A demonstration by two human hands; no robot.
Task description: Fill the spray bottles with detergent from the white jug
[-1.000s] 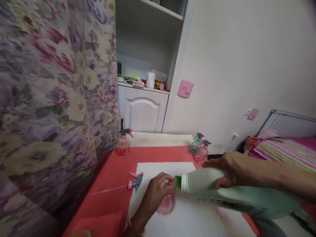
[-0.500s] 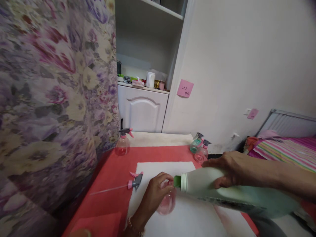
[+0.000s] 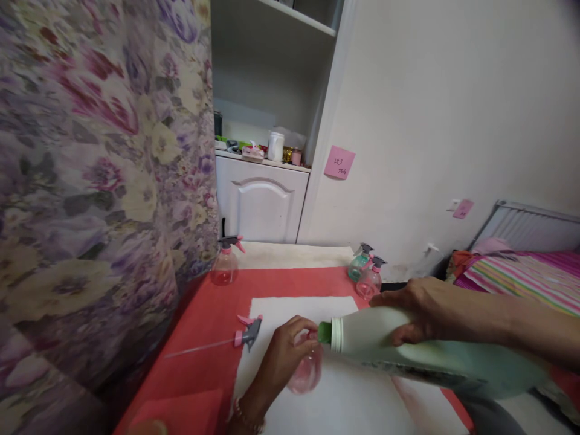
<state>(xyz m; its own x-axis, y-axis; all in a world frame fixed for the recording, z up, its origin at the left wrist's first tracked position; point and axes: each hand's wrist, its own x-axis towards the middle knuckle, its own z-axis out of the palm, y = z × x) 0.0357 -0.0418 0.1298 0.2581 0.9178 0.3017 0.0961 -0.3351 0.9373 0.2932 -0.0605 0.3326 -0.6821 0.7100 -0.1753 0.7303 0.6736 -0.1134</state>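
My left hand (image 3: 286, 353) grips the neck of a small clear pink bottle (image 3: 307, 373) that stands without its top on the white sheet (image 3: 353, 399). From the right, my right hand (image 3: 417, 311) holds a large pale green bottle (image 3: 369, 333) tipped on its side. Its green spout (image 3: 325, 333) is at the mouth of the pink bottle. Whether liquid is flowing cannot be made out. Left of my left hand lies a grey and pink spray head (image 3: 249, 333) with a long clear tube.
One pink spray bottle (image 3: 225, 266) stands at the table's back left. At the back right are a green spray bottle (image 3: 359, 264) and another pink one (image 3: 370, 281). A flowered curtain (image 3: 99, 181) borders the left side.
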